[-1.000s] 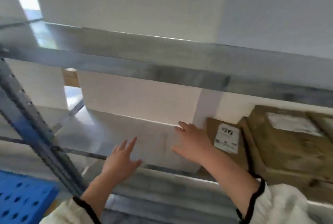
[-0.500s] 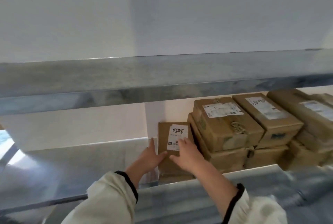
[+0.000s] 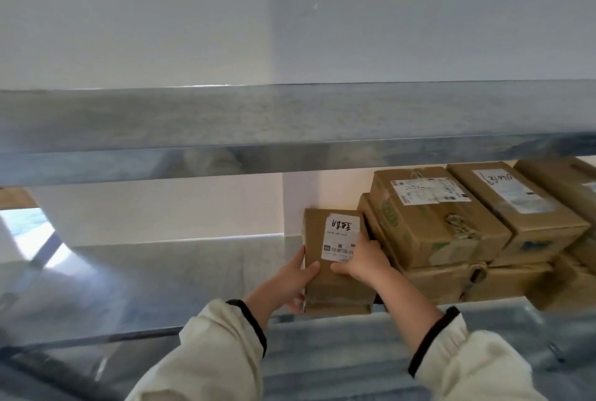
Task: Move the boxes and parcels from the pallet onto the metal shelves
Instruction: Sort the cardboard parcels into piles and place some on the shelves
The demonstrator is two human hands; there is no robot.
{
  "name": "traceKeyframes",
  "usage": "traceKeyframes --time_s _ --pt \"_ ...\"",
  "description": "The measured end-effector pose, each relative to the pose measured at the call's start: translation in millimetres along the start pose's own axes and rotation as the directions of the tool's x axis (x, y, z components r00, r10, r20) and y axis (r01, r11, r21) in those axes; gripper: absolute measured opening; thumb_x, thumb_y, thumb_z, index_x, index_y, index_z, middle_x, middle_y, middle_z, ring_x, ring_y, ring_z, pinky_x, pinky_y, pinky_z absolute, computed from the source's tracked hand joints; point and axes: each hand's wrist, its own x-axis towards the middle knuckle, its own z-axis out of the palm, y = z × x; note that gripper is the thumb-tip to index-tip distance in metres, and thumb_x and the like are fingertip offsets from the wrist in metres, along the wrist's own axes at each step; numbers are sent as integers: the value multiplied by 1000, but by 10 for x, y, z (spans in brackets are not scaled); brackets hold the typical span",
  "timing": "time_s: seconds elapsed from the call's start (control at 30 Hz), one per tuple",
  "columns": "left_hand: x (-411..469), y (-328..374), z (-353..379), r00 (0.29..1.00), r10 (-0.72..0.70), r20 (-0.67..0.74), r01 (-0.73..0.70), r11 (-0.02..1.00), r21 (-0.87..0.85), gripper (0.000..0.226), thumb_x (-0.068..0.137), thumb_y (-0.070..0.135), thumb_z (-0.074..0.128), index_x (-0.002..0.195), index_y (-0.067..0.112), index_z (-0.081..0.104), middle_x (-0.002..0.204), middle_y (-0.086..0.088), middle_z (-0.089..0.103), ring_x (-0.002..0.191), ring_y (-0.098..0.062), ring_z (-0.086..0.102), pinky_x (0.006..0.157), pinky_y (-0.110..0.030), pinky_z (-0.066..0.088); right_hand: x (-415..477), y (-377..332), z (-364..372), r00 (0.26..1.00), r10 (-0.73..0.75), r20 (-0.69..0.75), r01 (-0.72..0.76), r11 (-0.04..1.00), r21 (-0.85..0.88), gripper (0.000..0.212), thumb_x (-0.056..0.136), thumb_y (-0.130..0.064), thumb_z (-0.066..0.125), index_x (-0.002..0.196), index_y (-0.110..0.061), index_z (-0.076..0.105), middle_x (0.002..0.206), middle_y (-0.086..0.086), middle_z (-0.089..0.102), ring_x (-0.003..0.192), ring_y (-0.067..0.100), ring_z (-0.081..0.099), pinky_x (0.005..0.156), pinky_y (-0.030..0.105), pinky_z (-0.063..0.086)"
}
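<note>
A small brown cardboard box (image 3: 319,232) with a white handwritten label lies on the metal shelf (image 3: 154,278), on top of another flat parcel (image 3: 338,300). My left hand (image 3: 290,281) grips its left edge, thumb on top. My right hand (image 3: 361,258) grips its right side, thumb across the top, fingers between it and the neighbouring stack. Both sleeves are cream with dark cuffs.
To the right, several brown boxes (image 3: 432,216) with white labels are stacked two high on the same shelf. An upper metal shelf (image 3: 290,123) runs across just above. A white wall stands behind. The shelf's left part shows bare metal.
The view swung right from the bare left end of the shelf. My hands went from spread flat to holding the small labelled box beside the stack; since half a second ago they barely moved.
</note>
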Motion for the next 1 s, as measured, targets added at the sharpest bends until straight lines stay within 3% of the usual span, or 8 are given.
traceKeyframes --time_s 0.17,0.33,0.47,0.53,0.7,0.83,0.93,1.0 --pt "-144 -107 -10 998 40 -49 -43 997 -63 55 99 41 41 146 40 12 118 -1 54 84 -17 60 51 -22 54 -116 -48 56 995 -96 3 96 995 -39 91 70 -42 76 140 -21 22 131 9 37 113 23 48 94 34 45" --pt "-591 -404 -170 984 43 -174 -71 985 -158 49 97 43 43 128 60 9 105 10 60 90 -9 63 58 -25 55 -389 -327 265 963 -268 20 268 954 -134 93 75 -51 68 144 -26 12 136 9 26 117 22 45 97 33 45" --pt "-1079 -831 -280 946 -11 -325 -85 956 -281 50 95 43 48 118 67 12 102 21 60 83 5 65 56 -13 51 -629 -630 529 880 -445 166 465 878 -113 93 76 -53 65 145 -29 7 135 6 18 118 20 45 98 30 42" --pt "-1346 -1105 -270 912 -77 -402 -80 929 -361 55 94 41 51 117 70 9 106 23 60 87 10 62 62 -11 50 -752 -796 741 817 -520 251 559 821 -116 92 76 -54 65 144 -30 8 134 4 17 117 18 45 97 29 42" --pt "-2046 -1759 -162 764 -306 -568 -51 849 -526 68 94 40 52 136 52 1 113 29 50 94 15 57 80 -9 46 -1141 -1317 1430 630 -594 500 735 664 -138 96 75 -53 67 144 -29 6 137 5 11 119 19 43 101 30 39" --pt "-2720 -2117 -157 573 -451 -684 -101 789 -605 71 94 36 53 143 45 2 116 27 52 97 14 57 82 -7 45 -1609 -1865 1980 419 -675 607 881 464 -93 98 72 -57 67 143 -32 4 139 5 8 122 18 40 102 31 38" --pt "-3237 -2332 -208 393 -552 -736 -127 759 -638 74 94 35 54 148 41 4 124 15 57 101 4 60 93 -20 47 -2032 -2237 2367 261 -711 653 943 332 -15 97 72 -58 66 143 -34 5 144 7 7 125 21 38 103 33 36" --pt "-3567 -2490 -247 286 -599 -748 -108 756 -646 73 94 36 53 148 42 4 118 12 61 92 3 61 83 -19 50 -2318 -2452 2630 171 -708 685 959 278 48 94 72 -57 67 142 -34 8 144 6 8 124 22 39 103 34 37"
